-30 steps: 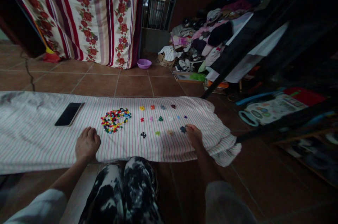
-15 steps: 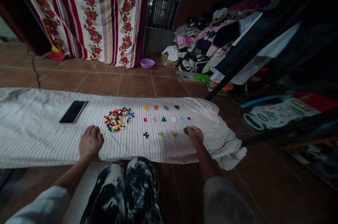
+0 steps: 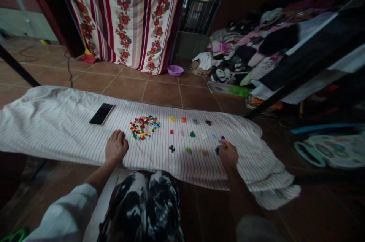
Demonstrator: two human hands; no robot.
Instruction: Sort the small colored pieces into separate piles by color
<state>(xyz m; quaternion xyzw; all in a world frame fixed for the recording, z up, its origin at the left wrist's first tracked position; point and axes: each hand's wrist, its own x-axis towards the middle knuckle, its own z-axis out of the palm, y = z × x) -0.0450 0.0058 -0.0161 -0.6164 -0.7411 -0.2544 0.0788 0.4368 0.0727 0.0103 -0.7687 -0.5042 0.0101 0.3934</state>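
My left hand [image 3: 116, 146] lies palm down on the striped cloth, fingers stretched out, holding nothing visible. To its right is a heap of small multicoloured pieces [image 3: 145, 128], too small to name exactly. Little piles sorted by colour sit in rows further right. My right hand [image 3: 228, 153] is at the right end of these rows, index finger stretched out just below the dark blue pieces [image 3: 222, 137]. Beside its fingers is a dark grey pile [image 3: 217, 150], partly covered. Nearby are beige pieces [image 3: 203, 152], light blue pieces [image 3: 213, 136] and white pieces [image 3: 203, 135].
A phone [image 3: 102, 114] lies on the cloth [image 3: 71, 128] at the left. Beyond, on the tiled floor, are a purple basin [image 3: 175, 70] and a large heap of clothes [image 3: 242, 48]. A floral curtain [image 3: 137, 17] hangs behind. Dark metal bars [image 3: 268, 101] flank the cloth.
The view has swung left, so the scene sits further right. My right hand has shifted from the dark grey pile towards the dark blue pieces. My left hand stays on the cloth.
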